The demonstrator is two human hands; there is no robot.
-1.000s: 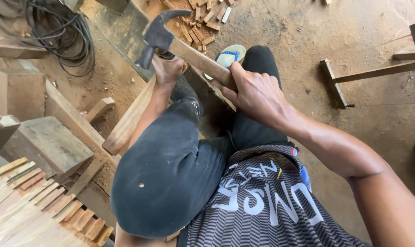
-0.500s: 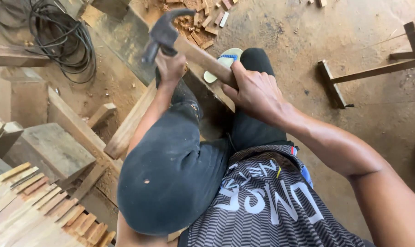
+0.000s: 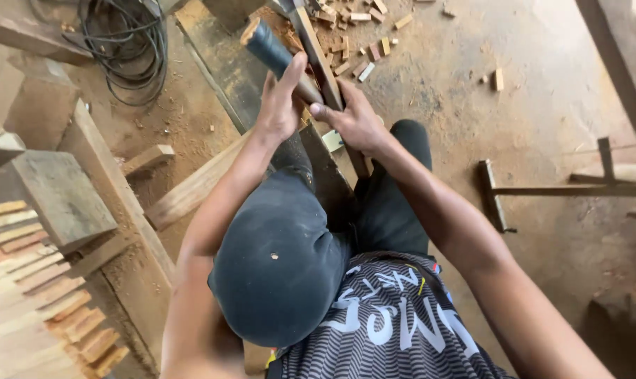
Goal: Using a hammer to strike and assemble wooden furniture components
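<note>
From the head view I look straight down over dark trousered knees and a striped shirt to both hands, raised close together in front of the body. My left hand (image 3: 281, 105) is wrapped around the handle of a hammer (image 3: 272, 50), whose dark grip and pale wooden butt end point up and left; the hammer's head is hidden behind the hands, so I cannot tell where it rests. My right hand (image 3: 356, 119) is closed around a narrow wooden strip (image 3: 316, 52) that runs from the top of the frame down between the knees, thumb stretched toward the left hand. The two hands are almost touching, with the hammer handle crossing just beside the strip.

Beyond the hands, small wood offcuts (image 3: 363, 38) lie scattered on the dusty floor (image 3: 472, 126). A coil of black cable (image 3: 125, 45) lies at upper left. A long plank (image 3: 191, 186) slants under the left forearm, thick timber blocks (image 3: 55, 193) sit to the left, and a stack of thin slats (image 3: 30, 295) fills the lower left corner. A wooden frame (image 3: 563, 189) lies at right.
</note>
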